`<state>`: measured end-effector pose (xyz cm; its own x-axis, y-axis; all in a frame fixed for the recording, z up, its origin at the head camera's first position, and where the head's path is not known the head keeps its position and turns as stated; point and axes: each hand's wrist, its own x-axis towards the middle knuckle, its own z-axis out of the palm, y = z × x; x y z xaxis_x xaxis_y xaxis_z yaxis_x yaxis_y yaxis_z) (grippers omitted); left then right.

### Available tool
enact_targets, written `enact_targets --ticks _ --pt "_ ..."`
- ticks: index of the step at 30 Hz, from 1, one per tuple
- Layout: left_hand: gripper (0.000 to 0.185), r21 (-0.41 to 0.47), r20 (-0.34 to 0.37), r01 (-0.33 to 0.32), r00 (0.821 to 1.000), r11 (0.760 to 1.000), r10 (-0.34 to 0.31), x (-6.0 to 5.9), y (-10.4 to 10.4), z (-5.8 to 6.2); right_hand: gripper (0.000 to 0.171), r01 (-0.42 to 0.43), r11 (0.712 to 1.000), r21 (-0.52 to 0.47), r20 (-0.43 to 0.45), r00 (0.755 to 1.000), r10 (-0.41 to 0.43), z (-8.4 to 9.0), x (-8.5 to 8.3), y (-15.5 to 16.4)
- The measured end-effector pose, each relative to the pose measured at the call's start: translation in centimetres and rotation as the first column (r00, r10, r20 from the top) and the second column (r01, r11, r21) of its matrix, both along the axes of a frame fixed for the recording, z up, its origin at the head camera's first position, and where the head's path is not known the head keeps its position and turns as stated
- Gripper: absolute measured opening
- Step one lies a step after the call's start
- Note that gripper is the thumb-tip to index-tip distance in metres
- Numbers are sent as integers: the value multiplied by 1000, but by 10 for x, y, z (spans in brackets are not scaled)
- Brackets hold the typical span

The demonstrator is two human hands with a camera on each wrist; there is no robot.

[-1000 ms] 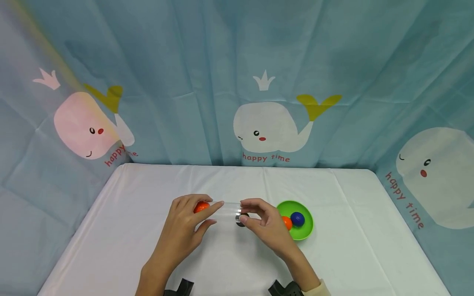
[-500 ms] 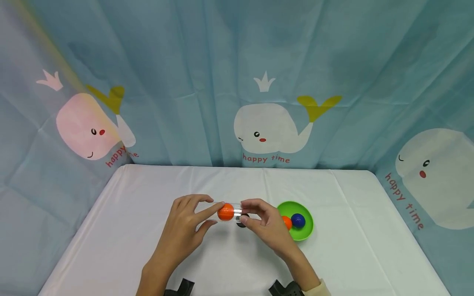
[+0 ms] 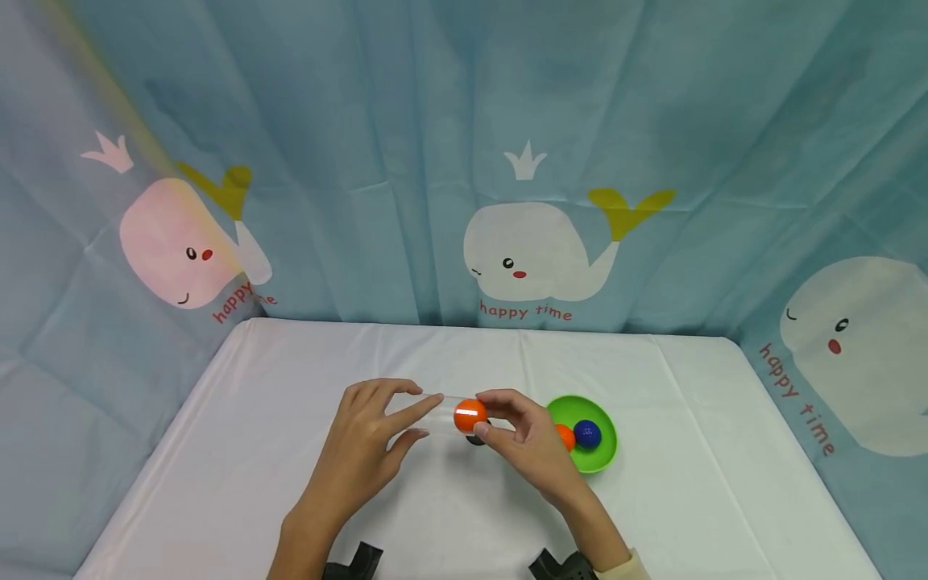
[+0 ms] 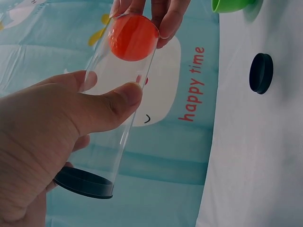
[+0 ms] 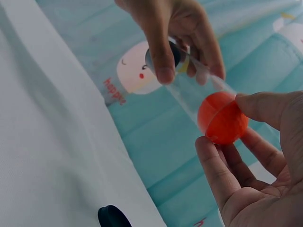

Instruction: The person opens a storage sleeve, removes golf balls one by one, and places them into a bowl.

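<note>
A clear tube [image 4: 124,101] is held nearly level above the white table, with a dark cap [image 4: 85,182] on its left end. My left hand [image 3: 370,439] grips the tube around its capped half, thumb on the near side. An orange ball [image 5: 222,117] sits inside at the uncapped right end. Fingers and thumb of my right hand [image 3: 525,439] hold the rim of that end, right beside the ball. A second dark cap [image 4: 261,73] lies on the table below the tube, mostly hidden behind the right hand in the head view.
Right of the right hand, a green bowl [image 3: 605,451] stands on the white tablecloth [image 3: 689,483], holding an orange ball [image 3: 565,437] and a blue ball [image 3: 587,434]. A blue curtain [image 3: 406,161] printed with whales hangs behind the table.
The orange ball has rolled rightward along the tube, from beside the left hand to the end at the right hand. Both hands keep about the same places and grips.
</note>
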<state>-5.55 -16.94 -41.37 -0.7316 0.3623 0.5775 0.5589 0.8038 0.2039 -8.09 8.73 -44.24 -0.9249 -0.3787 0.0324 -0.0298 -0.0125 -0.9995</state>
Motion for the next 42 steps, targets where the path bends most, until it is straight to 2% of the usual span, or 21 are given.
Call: enact_targets --ticks 14,34,42 --pt "63 -9 20 -12 1000 1000 12 0 2 1 42 -6 1000 -20 14 1000 7 0 0 1" --pt "66 -44 -23 -22 1000 999 21 2 0 6 42 -10 1000 -18 30 999 11 -3 -1 2" --pt "67 -31 -41 -13 999 999 12 1 0 5 42 -10 1000 -20 39 999 11 -2 -2 2"
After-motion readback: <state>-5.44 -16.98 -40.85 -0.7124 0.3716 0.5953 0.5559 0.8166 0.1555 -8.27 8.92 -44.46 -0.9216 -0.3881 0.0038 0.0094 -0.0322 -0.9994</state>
